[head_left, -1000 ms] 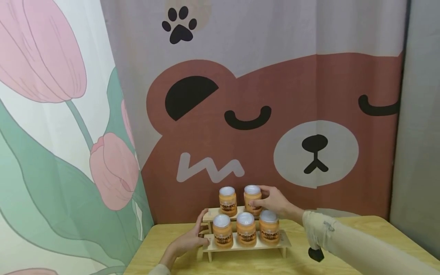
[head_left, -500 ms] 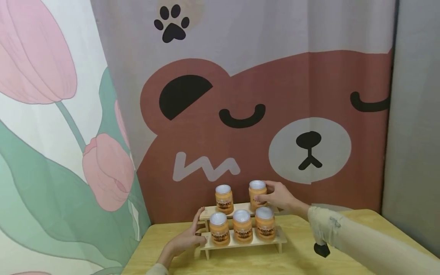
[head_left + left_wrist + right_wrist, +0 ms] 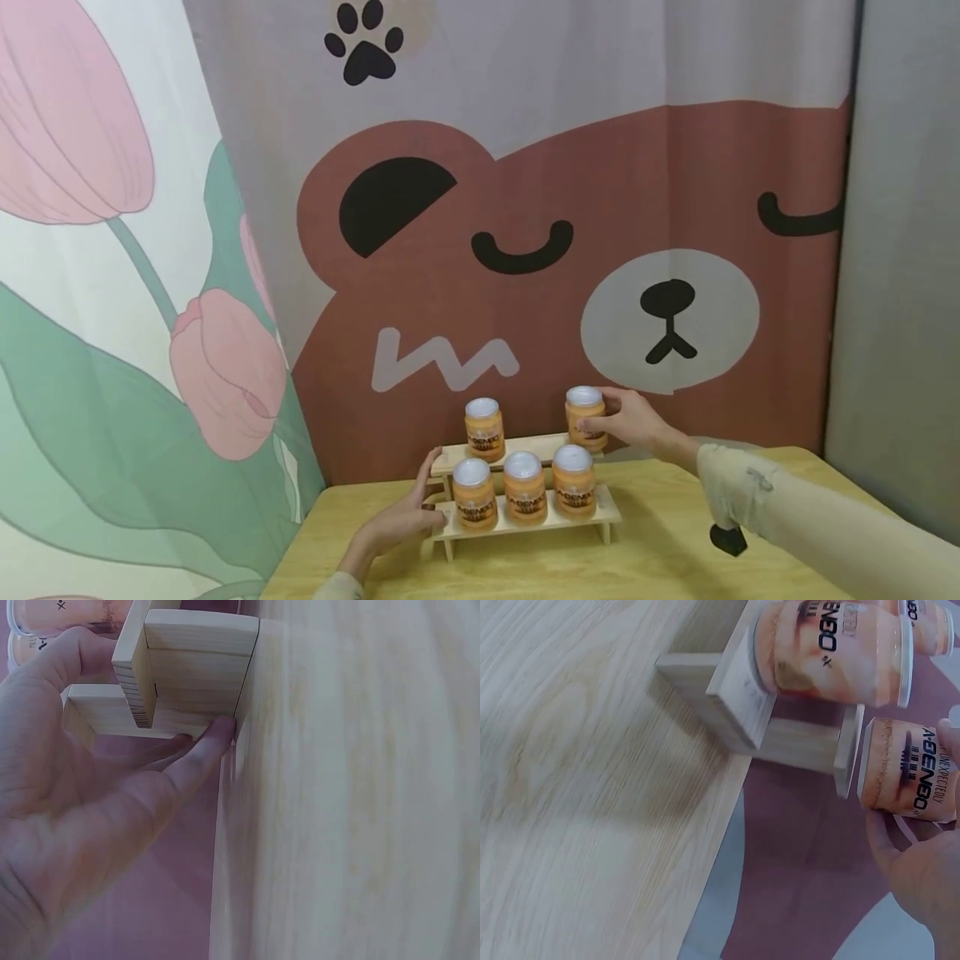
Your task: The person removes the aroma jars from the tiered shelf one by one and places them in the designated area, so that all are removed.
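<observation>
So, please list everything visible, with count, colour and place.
Stand: one, pale wood, on the table
Jars: five, orange, whitish lids; three on lower step, one on upper, one in right hand
Table: one, yellow wood, under stand
Bear curtain: one, brown and grey, behind table
Tulip curtain: one, pink, green, white, left
Panel: one, grey, right
Black object: one, black, below right sleeve
Sleeves: two, cream, on both arms
Left hand: one, at stand's left end
Right hand: one, holding jar

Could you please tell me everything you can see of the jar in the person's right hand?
The jar is a short orange cylinder, plastic-looking, with a pale shiny top and dark lettering reading A-BENBO. It is roughly upright near the right end of the upper wooden shelf, its side gripped by the right hand. Base contact is unclear.
</observation>
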A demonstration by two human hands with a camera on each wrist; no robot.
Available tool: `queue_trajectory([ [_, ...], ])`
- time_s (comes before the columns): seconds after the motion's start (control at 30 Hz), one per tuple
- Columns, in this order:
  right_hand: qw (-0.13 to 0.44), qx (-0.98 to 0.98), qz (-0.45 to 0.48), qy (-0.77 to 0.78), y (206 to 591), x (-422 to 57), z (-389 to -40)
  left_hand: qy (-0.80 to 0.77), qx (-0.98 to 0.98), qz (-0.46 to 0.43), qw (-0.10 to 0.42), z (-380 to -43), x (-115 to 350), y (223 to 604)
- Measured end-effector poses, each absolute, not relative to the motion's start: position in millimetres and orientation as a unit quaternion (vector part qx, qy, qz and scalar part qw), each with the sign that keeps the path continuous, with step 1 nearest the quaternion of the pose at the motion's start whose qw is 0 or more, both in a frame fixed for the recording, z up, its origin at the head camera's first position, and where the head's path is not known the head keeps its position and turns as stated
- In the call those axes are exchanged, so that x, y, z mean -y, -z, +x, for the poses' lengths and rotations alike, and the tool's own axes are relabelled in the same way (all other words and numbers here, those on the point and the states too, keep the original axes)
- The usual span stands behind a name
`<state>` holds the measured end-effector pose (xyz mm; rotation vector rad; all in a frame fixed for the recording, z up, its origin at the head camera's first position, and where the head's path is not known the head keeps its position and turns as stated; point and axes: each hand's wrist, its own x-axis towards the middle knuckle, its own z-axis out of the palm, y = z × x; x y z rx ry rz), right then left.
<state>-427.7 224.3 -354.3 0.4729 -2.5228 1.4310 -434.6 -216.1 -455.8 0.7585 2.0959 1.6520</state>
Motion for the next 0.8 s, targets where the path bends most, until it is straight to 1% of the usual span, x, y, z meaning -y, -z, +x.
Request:
queue_trajectory([
  [0.17,0.109,0.854,0.164,-0.482,353.2,-239.9,-424.6,-0.589,-0.741,0.261,0.189,-434.9,216.7,456.4],
  [0.4,0.093,0.844,0.143,-0.509,353.0,-257.7,-413.6,-0.612,-0.716,0.262,0.21,-435.4,216.6,458.1],
  [0.53,0.108,0.853,0.143,-0.491,352.7,-269.0,-408.9,-0.625,-0.7,0.264,0.221,-436.3,217.8,458.9],
  [0.8,0.136,0.875,0.129,-0.446,357.7,-297.7,-400.8,-0.629,-0.698,0.261,0.221,-439.4,218.4,461.6],
])
